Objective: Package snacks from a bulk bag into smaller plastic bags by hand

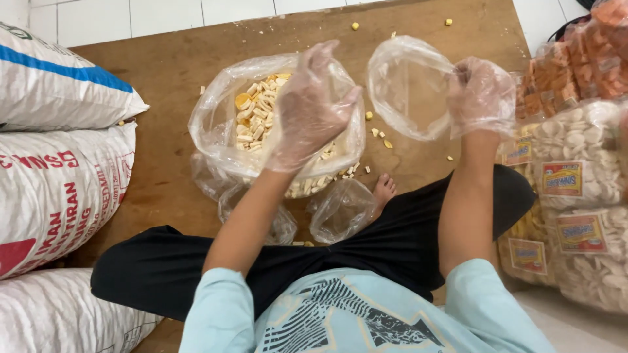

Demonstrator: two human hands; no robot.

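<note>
Bagging step, I judge: gloved right hand [481, 97] pinches the small clear bag [409, 85] open; gloved left hand [307, 111], loosely cupped and empty, hovers above the big bag of crackers [261, 108], needing a scoop.

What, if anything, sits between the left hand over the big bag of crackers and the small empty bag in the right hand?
Nothing visible. The left hand hovers over the open big bag of crackers. The small empty bag, pinched at its rim by the right hand, hangs just beside it with only open air between.
</note>
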